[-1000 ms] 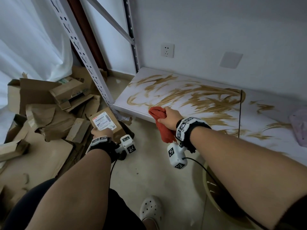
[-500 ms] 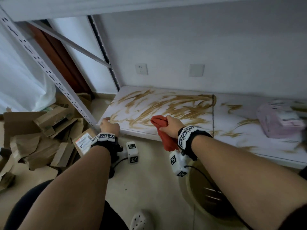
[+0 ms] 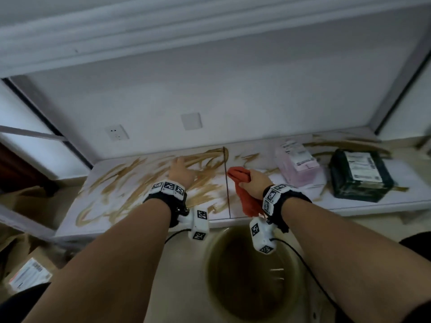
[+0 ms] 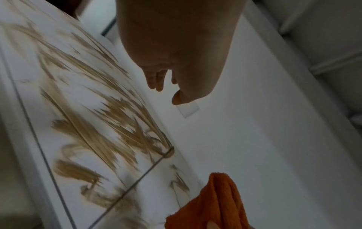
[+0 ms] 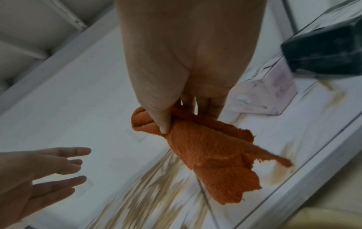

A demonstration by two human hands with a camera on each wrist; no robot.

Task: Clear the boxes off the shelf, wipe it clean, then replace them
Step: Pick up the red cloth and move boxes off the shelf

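The white shelf [image 3: 268, 206] is streaked with brown smears [image 3: 140, 180]. My right hand [image 3: 253, 183] grips a bunched orange cloth [image 3: 245, 194], seen close in the right wrist view as cloth [image 5: 211, 148], just right of the shelf's centre seam. My left hand [image 3: 180, 170] hovers over the smeared left half with fingers straight and holds nothing; the left wrist view shows the hand [image 4: 166, 86] empty. A pink box [image 3: 297, 165] and a dark box [image 3: 360, 174] with white labels stand on the shelf's right part.
A round basin [image 3: 254, 273] of murky water sits on the floor below the shelf's front edge. A labelled cardboard box [image 3: 28, 275] lies on the floor at lower left. An upper shelf [image 3: 163, 31] hangs overhead. Wall socket [image 3: 116, 132] behind.
My left hand let go of the cardboard box on the floor and rose over the shelf. My view swung right, bringing the pink and dark boxes into sight. The right hand kept the cloth.
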